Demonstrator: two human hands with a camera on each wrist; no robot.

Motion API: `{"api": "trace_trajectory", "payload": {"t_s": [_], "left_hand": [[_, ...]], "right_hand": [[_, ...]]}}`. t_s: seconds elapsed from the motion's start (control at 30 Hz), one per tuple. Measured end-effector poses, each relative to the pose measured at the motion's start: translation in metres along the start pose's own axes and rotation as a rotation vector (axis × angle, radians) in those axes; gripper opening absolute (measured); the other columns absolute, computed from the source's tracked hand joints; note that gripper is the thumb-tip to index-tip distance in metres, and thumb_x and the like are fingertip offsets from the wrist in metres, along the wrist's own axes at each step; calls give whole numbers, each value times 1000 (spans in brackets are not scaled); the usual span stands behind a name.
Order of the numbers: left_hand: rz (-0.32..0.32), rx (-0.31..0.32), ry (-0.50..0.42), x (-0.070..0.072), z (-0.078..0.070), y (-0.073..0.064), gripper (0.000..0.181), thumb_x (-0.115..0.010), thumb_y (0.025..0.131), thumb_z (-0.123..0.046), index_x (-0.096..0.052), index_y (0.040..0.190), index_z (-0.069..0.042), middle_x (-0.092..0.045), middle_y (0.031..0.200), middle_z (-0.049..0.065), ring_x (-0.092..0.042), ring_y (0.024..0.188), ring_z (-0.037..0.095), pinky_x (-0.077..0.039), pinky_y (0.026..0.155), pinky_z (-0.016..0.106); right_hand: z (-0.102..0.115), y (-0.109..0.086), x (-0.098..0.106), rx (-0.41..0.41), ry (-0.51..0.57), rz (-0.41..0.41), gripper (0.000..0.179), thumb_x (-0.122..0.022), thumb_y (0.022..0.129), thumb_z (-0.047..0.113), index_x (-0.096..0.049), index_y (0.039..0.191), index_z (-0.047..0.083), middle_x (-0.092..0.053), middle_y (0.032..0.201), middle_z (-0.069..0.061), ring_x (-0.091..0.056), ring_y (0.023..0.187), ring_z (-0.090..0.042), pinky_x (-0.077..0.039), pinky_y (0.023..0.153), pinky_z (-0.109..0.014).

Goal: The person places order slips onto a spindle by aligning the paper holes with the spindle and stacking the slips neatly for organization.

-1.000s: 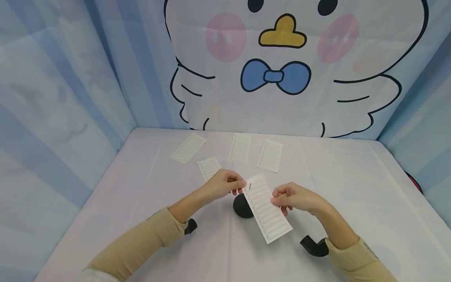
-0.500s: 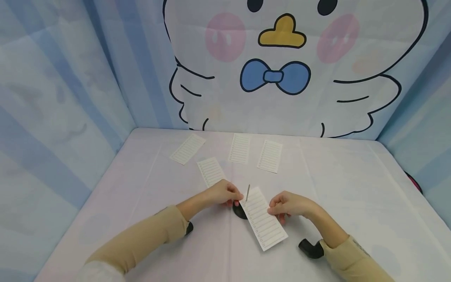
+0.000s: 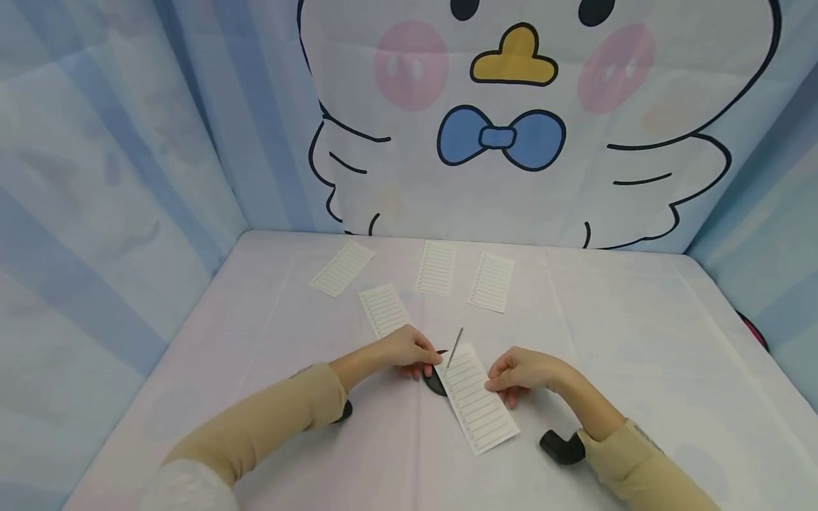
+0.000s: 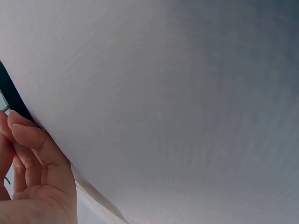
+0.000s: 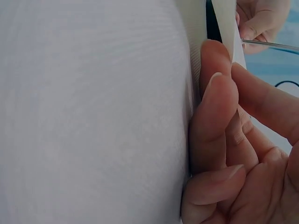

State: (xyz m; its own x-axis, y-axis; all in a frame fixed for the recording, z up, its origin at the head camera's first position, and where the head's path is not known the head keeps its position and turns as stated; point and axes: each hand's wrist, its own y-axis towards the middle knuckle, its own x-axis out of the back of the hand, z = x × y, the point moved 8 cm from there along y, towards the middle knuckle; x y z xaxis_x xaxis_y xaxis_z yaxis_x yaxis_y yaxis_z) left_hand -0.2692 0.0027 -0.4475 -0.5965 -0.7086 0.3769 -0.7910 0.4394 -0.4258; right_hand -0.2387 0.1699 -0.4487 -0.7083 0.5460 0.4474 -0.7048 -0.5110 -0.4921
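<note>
A checklist sheet (image 3: 478, 404) is threaded on the thin metal rod of a bill spike (image 3: 456, 346), which comes up through the paper near its upper left corner. The spike's round black base (image 3: 436, 383) is partly hidden under the sheet. My left hand (image 3: 412, 350) pinches the upper left corner, beside the rod. On the sheet's right edge, my right hand (image 3: 525, 372) holds it between thumb and fingers. The right wrist view shows the right hand (image 5: 229, 135) gripping the paper, with the metal rod (image 5: 268, 45) beyond. Curled fingers of the left hand (image 4: 42, 172) appear in the left wrist view.
Three checklist sheets (image 3: 342, 269) (image 3: 437, 267) (image 3: 491, 282) lie along the back of the table (image 3: 639, 341). Another sheet (image 3: 385, 311) lies just behind my left hand. A black curved piece (image 3: 562, 447) sits at the right wrist. Printed curtains enclose the table.
Both hands have lowered the sheet toward the black base. The rod, which barely poked through the paper at first, now stands well above it.
</note>
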Motion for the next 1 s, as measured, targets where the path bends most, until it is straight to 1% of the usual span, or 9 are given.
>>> {"api": "trace_trajectory", "payload": {"t_s": [0.27,0.63,0.73,0.8,0.9,1.0], "left_hand": [[3,4,12,0,2,3,17,-66,84,-18,-69,78,-2,-58,54,-1,-49,42,7,-38,40,18],[29,26,-3,-1,5,3,17,-67,84,-19,-70,81,-2,-58,55,-1,-49,42,7,-39,40,17],[32,25,-8,-1,5,3,17,-67,83,-19,-70,81,-2,-58,56,-1,-49,42,7,-40,40,17],[34,23,-15,-1,5,3,17,-67,83,-19,-69,81,-2,-58,56,-1,-50,43,7,-40,41,17],[36,26,-34,-1,6,4,17,-67,82,-19,-69,82,-2,-59,57,-1,-51,44,8,-41,41,17],[41,35,-60,-1,8,4,16,-67,82,-18,-69,83,-1,-59,58,0,-52,44,8,-42,42,17]], "right_hand": [[1,2,0,-2,-20,-4,23,-65,84,19,-61,68,3,-56,53,2,-49,44,-7,-27,43,-20],[2,1,-1,-28,-22,-15,22,-64,84,18,-62,68,4,-56,53,2,-50,43,-7,-28,42,-20],[4,0,-1,-27,-25,-7,21,-64,85,17,-62,69,3,-56,53,2,-50,44,-7,-29,43,-20],[6,-2,2,-33,-45,-11,19,-63,85,18,-63,72,4,-58,55,1,-52,45,-8,-30,44,-20],[11,-3,13,-47,-90,-53,16,-61,87,19,-64,79,5,-61,60,-1,-54,50,-11,-33,46,-22],[19,0,33,-29,-135,-147,18,-58,89,20,-64,88,3,-63,68,-4,-55,57,-15,-38,50,-26]]}}
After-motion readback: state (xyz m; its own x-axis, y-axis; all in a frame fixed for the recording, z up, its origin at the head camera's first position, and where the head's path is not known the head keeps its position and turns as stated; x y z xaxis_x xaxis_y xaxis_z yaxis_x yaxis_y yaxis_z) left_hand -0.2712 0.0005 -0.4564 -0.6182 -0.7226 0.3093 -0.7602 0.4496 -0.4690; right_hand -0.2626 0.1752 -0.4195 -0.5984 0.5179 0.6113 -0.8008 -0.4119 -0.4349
